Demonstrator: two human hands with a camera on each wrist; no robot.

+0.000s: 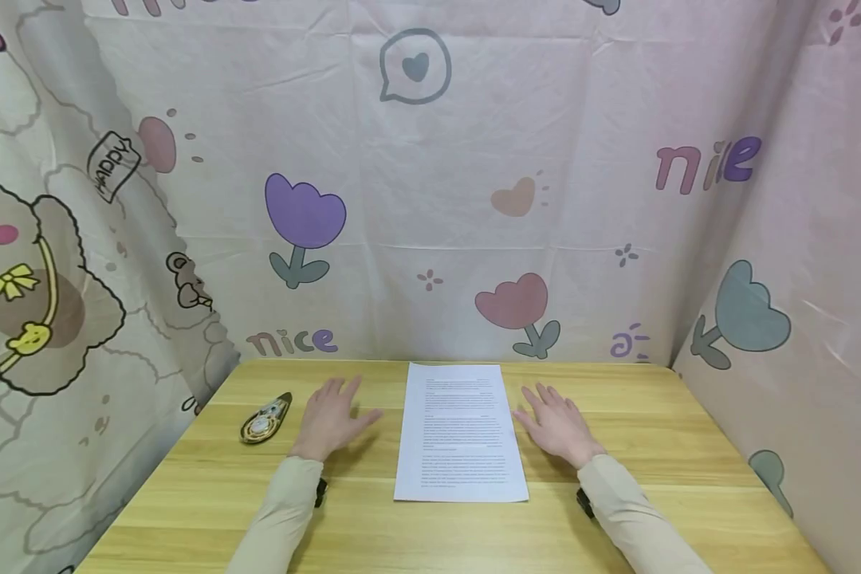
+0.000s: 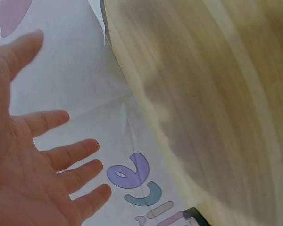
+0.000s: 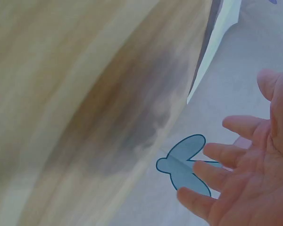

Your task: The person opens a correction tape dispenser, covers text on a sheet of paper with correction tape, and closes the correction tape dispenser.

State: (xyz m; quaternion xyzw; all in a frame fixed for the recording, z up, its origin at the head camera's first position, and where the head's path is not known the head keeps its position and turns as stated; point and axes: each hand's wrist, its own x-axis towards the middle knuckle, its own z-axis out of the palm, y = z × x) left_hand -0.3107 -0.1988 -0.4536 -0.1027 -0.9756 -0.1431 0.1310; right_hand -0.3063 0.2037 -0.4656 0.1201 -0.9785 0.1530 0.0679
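Observation:
A printed sheet of paper (image 1: 461, 430) lies flat on the wooden table, its lines of text facing up. To its left, my left hand (image 1: 332, 420) is held over the table with fingers spread and nothing in it. My right hand (image 1: 558, 425) is spread the same way by the sheet's right edge, its thumb side close to the paper. Left of the left hand lies a teardrop-shaped correction tape (image 1: 265, 418) with a dark tip and a patterned body. In the wrist views, the palms of the left hand (image 2: 35, 160) and right hand (image 3: 254, 174) hold nothing.
The light wooden table (image 1: 359, 534) ends at the back against a printed cloth curtain (image 1: 416, 199). More of this cloth hangs along the left and right sides. Dark bands with small devices sit at both wrists, below the beige sleeves (image 1: 280, 510).

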